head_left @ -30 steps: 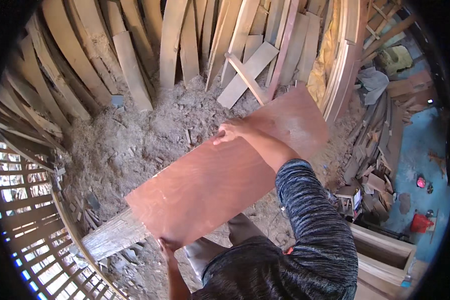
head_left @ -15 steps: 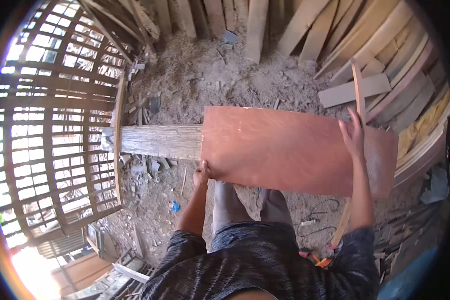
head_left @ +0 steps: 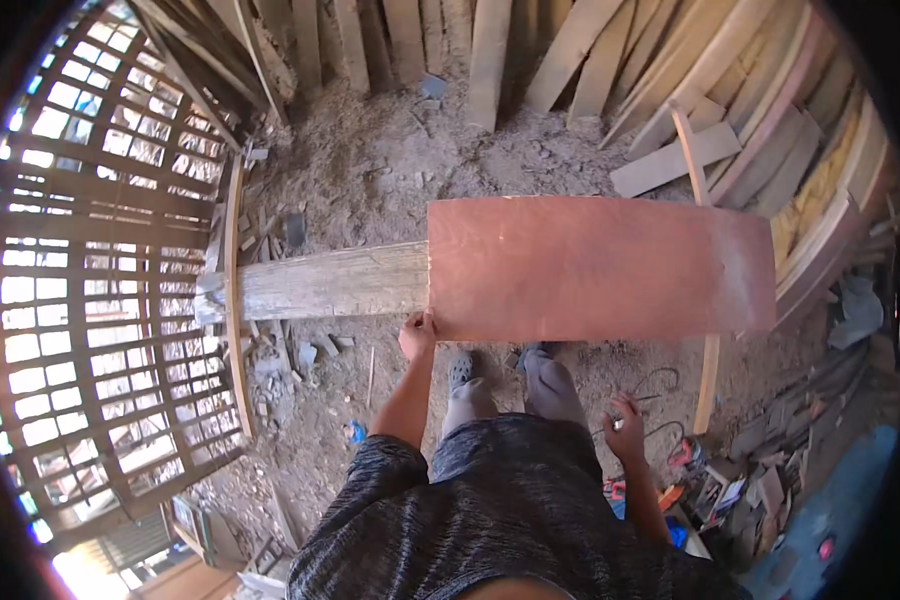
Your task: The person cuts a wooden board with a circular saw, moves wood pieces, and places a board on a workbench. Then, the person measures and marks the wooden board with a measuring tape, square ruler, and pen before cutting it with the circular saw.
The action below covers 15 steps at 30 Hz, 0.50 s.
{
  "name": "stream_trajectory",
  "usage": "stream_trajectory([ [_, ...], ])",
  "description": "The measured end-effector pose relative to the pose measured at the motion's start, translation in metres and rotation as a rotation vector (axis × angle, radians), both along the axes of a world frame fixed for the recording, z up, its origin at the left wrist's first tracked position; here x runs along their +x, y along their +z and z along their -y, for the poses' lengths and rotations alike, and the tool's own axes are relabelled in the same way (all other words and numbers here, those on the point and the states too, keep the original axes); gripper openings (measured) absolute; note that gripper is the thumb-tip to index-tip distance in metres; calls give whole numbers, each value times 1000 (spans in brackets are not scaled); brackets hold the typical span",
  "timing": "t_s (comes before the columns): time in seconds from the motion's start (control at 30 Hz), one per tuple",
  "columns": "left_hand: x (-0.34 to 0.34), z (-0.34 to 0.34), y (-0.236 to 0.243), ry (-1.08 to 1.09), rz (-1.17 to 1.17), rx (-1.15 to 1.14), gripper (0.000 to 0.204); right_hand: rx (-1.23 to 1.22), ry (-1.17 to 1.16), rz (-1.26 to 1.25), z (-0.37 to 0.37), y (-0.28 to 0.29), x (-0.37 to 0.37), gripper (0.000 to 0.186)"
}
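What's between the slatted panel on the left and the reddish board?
In the head view, a weathered grey plank runs between the slatted panel and the reddish board, with littered ground alongside.

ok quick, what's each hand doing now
Left hand: closed, holding the board by its near left corner.
Right hand: partly open, fingers loosely curled, off the board.

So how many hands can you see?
2: the left hand holds the reddish panel by its near left corner; the right hand is off the panel, below it in the picture. No others show.
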<state>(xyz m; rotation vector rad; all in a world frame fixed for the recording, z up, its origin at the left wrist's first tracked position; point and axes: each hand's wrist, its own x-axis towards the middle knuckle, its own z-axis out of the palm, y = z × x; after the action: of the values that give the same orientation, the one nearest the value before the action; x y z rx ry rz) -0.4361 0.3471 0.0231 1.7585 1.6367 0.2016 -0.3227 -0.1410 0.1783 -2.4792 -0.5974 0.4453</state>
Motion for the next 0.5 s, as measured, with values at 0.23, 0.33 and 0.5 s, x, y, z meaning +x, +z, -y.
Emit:
stream_trajectory([
  [0.23,19,-32,-19,-135,247,195,39,35,7,70,-43,22,-105,36],
  [0.33,45,-42,-25,-199,119,130,35,7,-299,-98,-27,33,-152,34],
  [0.5,40,-61,-68,-176,194,33,39,-108,-497,21,26,20,-238,35],
])
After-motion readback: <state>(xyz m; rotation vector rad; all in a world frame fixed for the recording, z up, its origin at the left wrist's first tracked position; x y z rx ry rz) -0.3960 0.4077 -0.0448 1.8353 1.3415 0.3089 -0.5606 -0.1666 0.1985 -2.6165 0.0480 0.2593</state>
